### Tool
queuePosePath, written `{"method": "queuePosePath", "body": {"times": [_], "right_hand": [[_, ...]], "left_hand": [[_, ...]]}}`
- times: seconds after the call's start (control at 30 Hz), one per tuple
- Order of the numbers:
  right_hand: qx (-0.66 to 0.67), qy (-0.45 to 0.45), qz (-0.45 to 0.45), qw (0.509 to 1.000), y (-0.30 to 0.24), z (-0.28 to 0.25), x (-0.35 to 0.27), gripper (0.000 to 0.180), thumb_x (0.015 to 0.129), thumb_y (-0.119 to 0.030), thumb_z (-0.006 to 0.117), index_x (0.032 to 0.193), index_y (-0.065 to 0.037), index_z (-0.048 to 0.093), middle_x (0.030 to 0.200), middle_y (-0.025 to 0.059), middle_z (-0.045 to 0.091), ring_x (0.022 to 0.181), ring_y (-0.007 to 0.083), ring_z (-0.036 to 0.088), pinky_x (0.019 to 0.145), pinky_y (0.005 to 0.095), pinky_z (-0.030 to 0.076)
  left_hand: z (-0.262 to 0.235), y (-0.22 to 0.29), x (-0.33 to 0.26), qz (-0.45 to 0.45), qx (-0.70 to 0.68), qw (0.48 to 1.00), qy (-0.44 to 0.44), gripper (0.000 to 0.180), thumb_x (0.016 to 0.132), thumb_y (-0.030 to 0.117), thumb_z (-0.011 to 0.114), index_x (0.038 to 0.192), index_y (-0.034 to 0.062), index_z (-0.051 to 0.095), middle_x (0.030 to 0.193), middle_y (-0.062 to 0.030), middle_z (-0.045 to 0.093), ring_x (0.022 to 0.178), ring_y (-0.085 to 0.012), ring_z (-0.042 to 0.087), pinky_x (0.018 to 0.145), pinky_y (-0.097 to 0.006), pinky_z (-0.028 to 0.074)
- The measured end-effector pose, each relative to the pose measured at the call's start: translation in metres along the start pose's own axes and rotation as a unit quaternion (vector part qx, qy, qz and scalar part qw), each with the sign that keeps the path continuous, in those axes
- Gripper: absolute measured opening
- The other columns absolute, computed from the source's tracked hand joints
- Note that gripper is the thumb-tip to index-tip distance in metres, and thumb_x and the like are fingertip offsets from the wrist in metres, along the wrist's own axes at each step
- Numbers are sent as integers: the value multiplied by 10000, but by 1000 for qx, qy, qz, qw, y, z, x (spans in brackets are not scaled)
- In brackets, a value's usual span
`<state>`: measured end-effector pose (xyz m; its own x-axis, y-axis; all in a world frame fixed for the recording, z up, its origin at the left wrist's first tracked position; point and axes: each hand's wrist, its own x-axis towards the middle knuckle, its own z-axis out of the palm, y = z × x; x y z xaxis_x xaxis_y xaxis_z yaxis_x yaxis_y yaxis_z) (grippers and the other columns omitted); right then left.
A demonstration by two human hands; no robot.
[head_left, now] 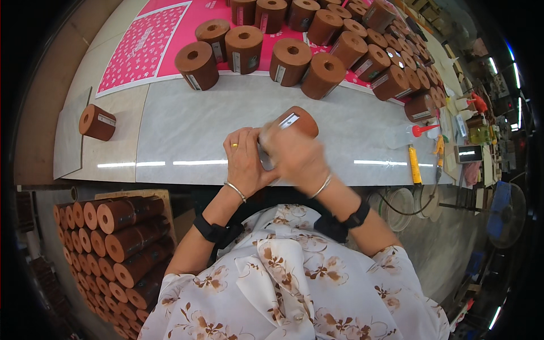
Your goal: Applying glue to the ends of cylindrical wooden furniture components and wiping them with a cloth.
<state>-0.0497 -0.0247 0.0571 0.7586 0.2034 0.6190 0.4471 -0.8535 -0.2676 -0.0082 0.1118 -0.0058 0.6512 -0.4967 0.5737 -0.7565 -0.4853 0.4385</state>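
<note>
A short, thick brown cylinder (306, 120) with a white label strip lies on the grey table, in front of my body. My left hand (246, 158), with a gold ring and a bracelet, is at its near left end, fingers bent round that end and thumb stretched toward the right. Over the near part of the cylinder is my right hand (297, 153), smeared by motion. Its fingers cannot be made out, and it hides much of the cylinder's near side. Dark bands circle both my forearms.
Many upright brown cylinders (243, 48) with center holes stand on a pink printed sheet (136, 51) at the back. One lone cylinder (97, 122) lies at left. A red-tipped bottle (408, 135) and a yellow tool (415, 164) lie at right. Longer brown rolls (133, 212) are stacked low at left.
</note>
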Motion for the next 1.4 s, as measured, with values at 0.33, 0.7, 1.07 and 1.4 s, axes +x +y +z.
{"method": "queuePosePath", "body": {"times": [0.33, 0.7, 1.07, 1.4], "right_hand": [[-132, 26, 0, 991, 9, -5, -6, 194, 746, -125, 611, 938, -96, 605, 788, 65, 588, 662, 193, 614, 518, 331, 495], [-169, 10, 58, 984, 35, -13, -8, 191, 751, -115, 610, 941, -108, 609, 876, 68, 609, 658, 214, 623, 507, 330, 490], [-173, -77, -16, 982, 10, 1, -4, 231, 716, -109, 634, 944, -99, 600, 867, 70, 591, 692, 249, 619, 524, 335, 481], [-119, -8, 129, 984, 52, -22, -5, 147, 758, -122, 604, 901, -94, 586, 915, 73, 608, 781, 233, 614, 541, 342, 494]], "left_hand": [[-1, 13, 0, -29, -58, 998, 3, 820, 549, 282, 803, 1212, -13, 421, 1109, -181, 484, 1072, -360, 446, 957, -501, 277], [-5, 18, -1, -118, -146, 980, -60, 801, 602, 374, 797, 1212, -13, 450, 1105, -195, 505, 1103, -342, 443, 996, -480, 266], [1, 12, -1, -43, -66, 997, -11, 851, 552, 325, 817, 1222, -18, 419, 1129, -195, 482, 1102, -365, 430, 982, -513, 270], [-4, 18, -8, -99, -83, 991, -30, 883, 595, 419, 816, 1239, -20, 402, 1177, -210, 474, 1133, -375, 418, 1002, -485, 269]]}}
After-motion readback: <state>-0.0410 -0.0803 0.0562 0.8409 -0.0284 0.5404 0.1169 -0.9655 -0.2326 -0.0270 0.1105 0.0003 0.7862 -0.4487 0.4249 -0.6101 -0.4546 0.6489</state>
